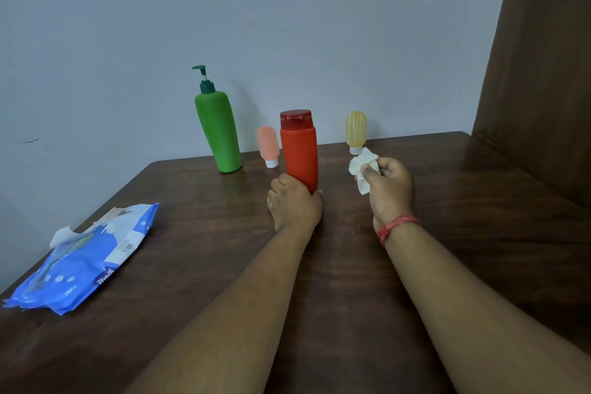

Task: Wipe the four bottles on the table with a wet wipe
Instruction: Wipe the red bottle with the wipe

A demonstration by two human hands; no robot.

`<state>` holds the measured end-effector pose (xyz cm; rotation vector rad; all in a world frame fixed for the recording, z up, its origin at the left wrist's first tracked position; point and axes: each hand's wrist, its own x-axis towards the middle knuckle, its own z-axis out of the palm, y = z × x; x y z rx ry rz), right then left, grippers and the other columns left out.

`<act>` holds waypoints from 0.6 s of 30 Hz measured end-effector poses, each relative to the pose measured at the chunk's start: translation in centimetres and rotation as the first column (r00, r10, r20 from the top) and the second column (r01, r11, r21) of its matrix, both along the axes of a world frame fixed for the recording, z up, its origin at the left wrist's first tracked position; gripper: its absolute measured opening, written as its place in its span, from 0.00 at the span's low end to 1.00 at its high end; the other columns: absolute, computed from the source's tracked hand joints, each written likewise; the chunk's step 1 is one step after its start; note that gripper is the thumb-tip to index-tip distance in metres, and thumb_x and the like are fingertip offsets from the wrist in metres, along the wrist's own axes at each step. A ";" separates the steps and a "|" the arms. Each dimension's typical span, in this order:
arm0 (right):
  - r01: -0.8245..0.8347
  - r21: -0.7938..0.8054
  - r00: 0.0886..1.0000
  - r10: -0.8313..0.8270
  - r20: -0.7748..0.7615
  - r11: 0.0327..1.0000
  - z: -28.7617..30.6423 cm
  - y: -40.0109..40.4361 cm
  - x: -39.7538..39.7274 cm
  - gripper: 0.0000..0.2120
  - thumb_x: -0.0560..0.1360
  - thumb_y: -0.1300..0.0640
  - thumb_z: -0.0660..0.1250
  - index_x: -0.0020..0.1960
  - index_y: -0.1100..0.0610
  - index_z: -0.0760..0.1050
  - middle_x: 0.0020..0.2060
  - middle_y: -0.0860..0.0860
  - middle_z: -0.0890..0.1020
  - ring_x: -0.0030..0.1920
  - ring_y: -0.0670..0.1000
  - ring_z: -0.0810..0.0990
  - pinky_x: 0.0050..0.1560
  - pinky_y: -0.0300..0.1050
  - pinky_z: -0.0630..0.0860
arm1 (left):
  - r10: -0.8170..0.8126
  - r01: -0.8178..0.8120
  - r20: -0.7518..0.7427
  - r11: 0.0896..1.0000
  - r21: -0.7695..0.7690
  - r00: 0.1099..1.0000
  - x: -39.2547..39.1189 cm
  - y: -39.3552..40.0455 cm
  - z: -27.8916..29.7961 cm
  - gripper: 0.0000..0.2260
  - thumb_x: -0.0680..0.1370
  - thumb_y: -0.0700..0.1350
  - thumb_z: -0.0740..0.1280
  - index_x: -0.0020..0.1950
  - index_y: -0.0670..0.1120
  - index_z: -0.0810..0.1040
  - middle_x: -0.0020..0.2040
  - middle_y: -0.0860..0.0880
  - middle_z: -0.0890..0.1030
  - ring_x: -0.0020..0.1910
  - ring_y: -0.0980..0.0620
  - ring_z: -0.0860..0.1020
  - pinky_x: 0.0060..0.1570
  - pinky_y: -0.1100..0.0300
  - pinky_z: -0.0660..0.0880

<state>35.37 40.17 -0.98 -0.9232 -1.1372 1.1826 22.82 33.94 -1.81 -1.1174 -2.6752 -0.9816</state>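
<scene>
With the tall red plastic bottle (300, 153) gripped low by the left hand (292, 201) and the crumpled white wet wipe (363, 168) pinched in the right hand (391, 190), the bottle could be tipped by a hard wipe near the cap.

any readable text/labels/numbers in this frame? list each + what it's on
"mee": partial white letters, seen upside down, on the blue wet wipe pack; the rest is cut off by a fold.
Barcode and fine print on the pack's white label: too small to read.
Green pump bottle, red bottle, pink tube, yellow tube: no text visible.

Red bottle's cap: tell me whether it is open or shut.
Shut. The dark red flip cap sits flat and level on top of the red bottle, with no lid raised; the left hand grips the bottle's base.
</scene>
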 end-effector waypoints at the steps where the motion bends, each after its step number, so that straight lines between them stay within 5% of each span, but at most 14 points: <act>1: 0.010 -0.002 1.000 -0.010 -0.013 1.000 0.0 0.3 0.1 0.05 0.75 0.62 0.70 0.44 0.53 0.79 0.41 0.50 0.85 0.43 0.50 0.84 0.43 0.45 0.80 | 0.002 -0.002 0.007 1.000 -0.001 1.000 -0.2 0.9 0.1 0.32 0.76 0.56 0.73 0.69 0.38 0.65 0.66 0.39 0.72 0.66 0.39 0.72 0.68 0.48 0.69; 9: 0.065 -0.033 0.994 -0.067 -0.085 0.997 -0.4 2.3 0.1 0.07 0.75 0.64 0.70 0.44 0.52 0.79 0.40 0.47 0.84 0.43 0.48 0.84 0.42 0.41 0.78 | 0.028 -0.028 0.012 1.000 0.003 1.000 -2.5 6.8 0.0 0.33 0.75 0.56 0.73 0.70 0.38 0.65 0.67 0.39 0.72 0.67 0.39 0.72 0.67 0.47 0.70; 18: 0.069 -0.043 0.988 -0.074 -0.137 0.997 -1.1 3.0 -0.4 0.07 0.75 0.63 0.70 0.43 0.51 0.79 0.42 0.50 0.86 0.46 0.53 0.86 0.47 0.50 0.83 | 0.029 -0.030 0.038 0.999 0.015 0.999 -4.2 11.5 0.2 0.36 0.75 0.56 0.74 0.73 0.38 0.63 0.69 0.39 0.71 0.69 0.39 0.71 0.68 0.47 0.69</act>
